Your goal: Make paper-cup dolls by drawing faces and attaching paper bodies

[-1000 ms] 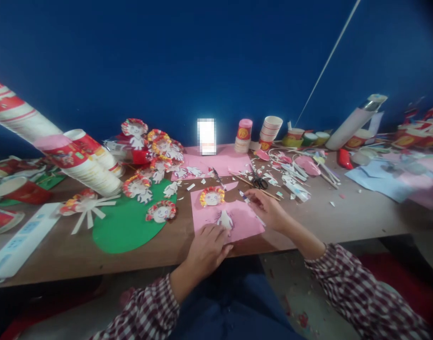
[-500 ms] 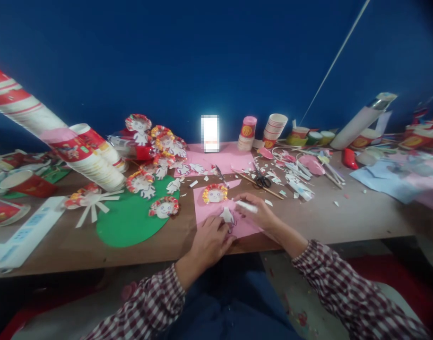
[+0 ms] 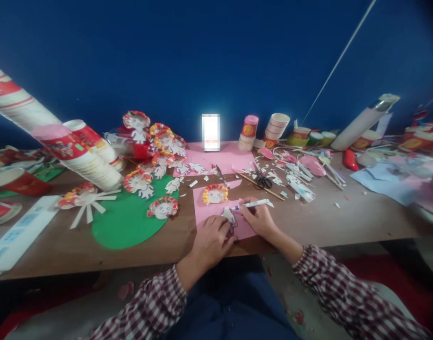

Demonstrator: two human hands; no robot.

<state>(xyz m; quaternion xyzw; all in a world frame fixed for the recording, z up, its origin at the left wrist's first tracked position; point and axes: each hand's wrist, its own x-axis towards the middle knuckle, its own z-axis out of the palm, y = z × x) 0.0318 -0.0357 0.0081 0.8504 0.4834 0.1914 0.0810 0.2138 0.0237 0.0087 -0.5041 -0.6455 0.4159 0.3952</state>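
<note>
My right hand (image 3: 261,219) is closed round a white marker (image 3: 257,203), its tip pointing left at a small white paper figure (image 3: 228,215). That figure lies on a pink sheet (image 3: 207,211) near the table's front edge. My left hand (image 3: 212,238) rests on the sheet, fingers spread over the figure's lower left side and pressing it flat. Just above the figure is a round face (image 3: 215,194) with a yellow and red rim. Another face (image 3: 162,208) with a red rim lies on a green sheet (image 3: 131,224) to the left.
Black scissors (image 3: 264,182) and a wooden stick lie among paper scraps behind my right hand. Leaning cup stacks (image 3: 92,170) stand at the left, with more cups (image 3: 276,127) at the back. Blue paper (image 3: 383,177) lies at the right.
My right hand has moved slightly down and turned the marker, bringing its tip to the paper figure. My left hand has stayed on the sheet.
</note>
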